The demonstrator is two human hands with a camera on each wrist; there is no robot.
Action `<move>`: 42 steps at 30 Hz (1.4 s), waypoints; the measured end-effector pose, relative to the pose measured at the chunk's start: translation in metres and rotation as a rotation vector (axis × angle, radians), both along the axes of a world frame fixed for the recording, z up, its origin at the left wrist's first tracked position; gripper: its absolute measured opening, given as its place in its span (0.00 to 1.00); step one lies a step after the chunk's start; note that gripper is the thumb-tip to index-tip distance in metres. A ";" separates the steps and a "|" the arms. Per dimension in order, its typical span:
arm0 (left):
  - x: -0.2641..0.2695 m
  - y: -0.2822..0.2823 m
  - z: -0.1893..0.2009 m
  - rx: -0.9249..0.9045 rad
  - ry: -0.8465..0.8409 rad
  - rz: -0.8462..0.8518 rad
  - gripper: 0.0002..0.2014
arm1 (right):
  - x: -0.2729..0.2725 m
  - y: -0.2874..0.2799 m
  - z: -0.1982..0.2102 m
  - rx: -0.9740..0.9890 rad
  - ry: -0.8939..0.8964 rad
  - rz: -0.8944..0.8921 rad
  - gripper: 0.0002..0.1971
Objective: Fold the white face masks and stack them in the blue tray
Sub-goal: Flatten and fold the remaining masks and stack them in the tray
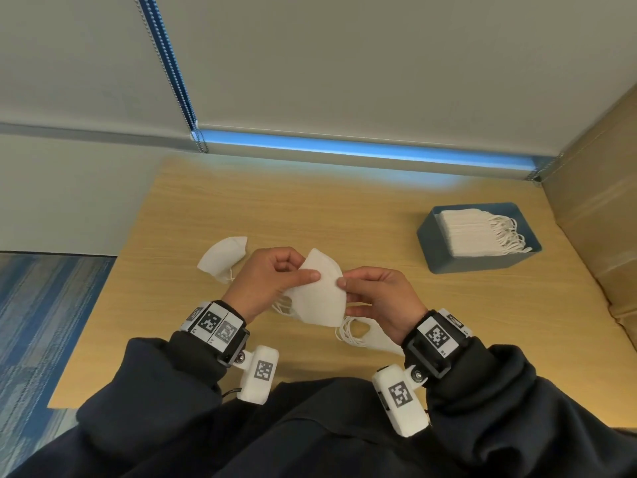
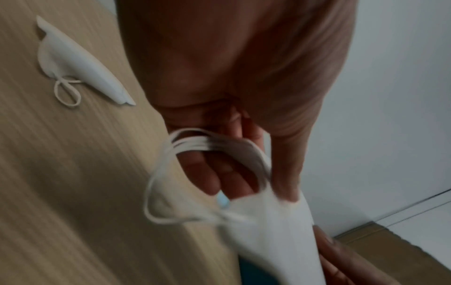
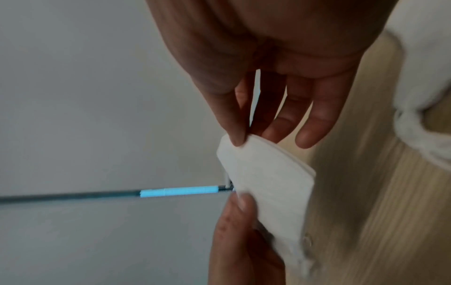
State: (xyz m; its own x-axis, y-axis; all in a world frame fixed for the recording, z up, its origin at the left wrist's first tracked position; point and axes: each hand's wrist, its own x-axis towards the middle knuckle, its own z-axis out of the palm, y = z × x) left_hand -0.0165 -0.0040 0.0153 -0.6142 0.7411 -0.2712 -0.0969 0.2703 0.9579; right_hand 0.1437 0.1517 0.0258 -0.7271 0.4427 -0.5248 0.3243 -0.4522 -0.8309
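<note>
Both hands hold one white face mask (image 1: 319, 294) above the middle of the wooden table (image 1: 344, 215). My left hand (image 1: 272, 277) pinches its left side with the thumb on top, and the ear loops (image 2: 195, 146) hang round the curled fingers. My right hand (image 1: 375, 298) pinches the mask's right edge (image 3: 263, 169) between thumb and fingers. A second mask (image 1: 224, 258) lies on the table to the left. Another mask (image 1: 372, 336) with its loops lies under my right wrist. The blue tray (image 1: 437, 250) at the right holds a stack of folded masks (image 1: 472, 232).
A cardboard box (image 1: 596, 208) stands against the table's right side, just beyond the tray. A window blind with a blue-lit gap (image 1: 344, 148) runs along the far edge. Blue carpet (image 1: 44, 322) shows left of the table.
</note>
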 end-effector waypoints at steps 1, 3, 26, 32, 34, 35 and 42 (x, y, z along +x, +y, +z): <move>0.001 0.002 -0.004 -0.032 -0.021 -0.044 0.08 | 0.006 0.008 -0.003 -0.039 -0.015 -0.030 0.06; 0.006 0.007 -0.013 -0.084 -0.066 -0.096 0.08 | 0.019 0.028 -0.013 -0.115 -0.053 -0.095 0.07; 0.088 0.060 -0.081 -0.336 -0.188 0.135 0.09 | 0.107 0.097 -0.090 0.144 -0.390 -0.048 0.07; 0.088 0.062 -0.087 -0.375 -0.121 0.139 0.10 | 0.103 0.100 -0.093 0.167 -0.412 -0.001 0.07; 0.087 0.064 -0.088 -0.414 0.003 0.109 0.10 | 0.103 0.101 -0.093 0.175 -0.413 0.009 0.07; 0.087 0.064 -0.088 -0.433 0.105 0.079 0.11 | 0.104 0.102 -0.093 0.180 -0.413 0.007 0.08; 0.103 0.100 -0.066 -0.293 0.737 -0.549 0.09 | 0.104 0.105 -0.096 0.322 -0.356 0.003 0.13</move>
